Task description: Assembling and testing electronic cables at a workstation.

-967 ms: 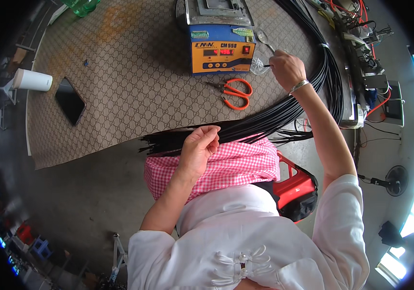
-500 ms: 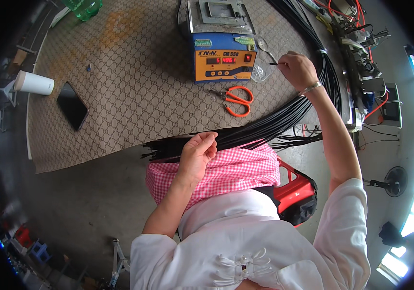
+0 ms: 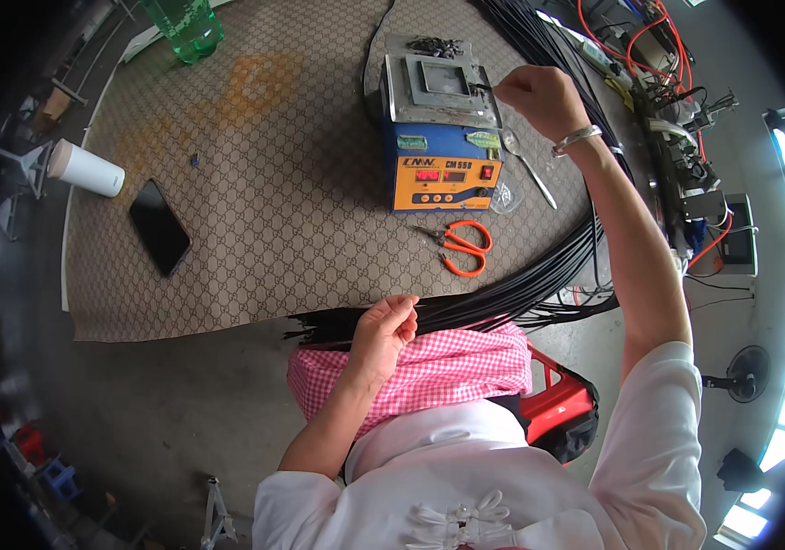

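My right hand [image 3: 543,101] reaches to the top of a blue and orange solder pot [image 3: 447,170] with a lit display. Its fingers pinch a thin black piece [image 3: 481,88] that points at the square metal opening [image 3: 443,79]; whether it is a cable end I cannot make out. My left hand [image 3: 385,337] is closed in a pinch at the table's front edge, beside a bundle of black cables [image 3: 539,280]. What its fingertips hold, if anything, is too small to name. Orange-handled cutters [image 3: 466,247] lie in front of the pot.
A spoon [image 3: 532,170] and a clear plastic piece [image 3: 507,197] lie right of the pot. A phone [image 3: 160,227], a white cup [image 3: 86,169] and a green bottle [image 3: 186,29] are on the left. A pink checked cloth [image 3: 447,368] covers my lap. Cords crowd the right edge.
My right hand has moved from beside the pot up to its top, bringing the black piece to the metal opening. My left hand stays pinched by the cables. The whole view has shifted.
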A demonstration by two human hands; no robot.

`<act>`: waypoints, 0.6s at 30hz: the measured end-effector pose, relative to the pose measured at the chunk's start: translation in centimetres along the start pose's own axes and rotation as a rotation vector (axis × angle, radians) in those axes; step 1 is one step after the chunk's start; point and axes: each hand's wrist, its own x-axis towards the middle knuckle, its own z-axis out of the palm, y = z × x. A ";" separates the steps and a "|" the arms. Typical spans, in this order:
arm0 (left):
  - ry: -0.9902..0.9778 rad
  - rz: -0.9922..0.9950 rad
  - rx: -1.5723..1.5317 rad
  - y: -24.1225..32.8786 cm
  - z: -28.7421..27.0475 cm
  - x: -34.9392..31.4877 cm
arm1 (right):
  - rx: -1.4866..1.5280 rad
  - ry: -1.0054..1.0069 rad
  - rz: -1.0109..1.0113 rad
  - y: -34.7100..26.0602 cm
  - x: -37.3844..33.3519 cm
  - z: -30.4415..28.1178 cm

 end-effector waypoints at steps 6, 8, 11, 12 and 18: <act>-0.008 0.001 -0.040 0.1 -0.5 0.2 | -0.166 -0.011 -0.055 -0.5 2.2 2.2; -0.015 -0.001 -0.048 0.0 -0.7 0.3 | -0.200 -0.026 -0.057 -0.7 2.5 2.7; -0.021 -0.010 -0.053 0.0 -0.8 0.3 | -0.255 -0.053 -0.034 -1.0 2.6 3.2; -0.020 -0.012 -0.051 0.0 -0.9 0.3 | -0.270 -0.060 -0.037 -0.9 2.7 3.4; -0.019 -0.027 -0.053 0.1 -1.1 0.5 | -0.342 -0.091 -0.031 -1.4 2.9 3.7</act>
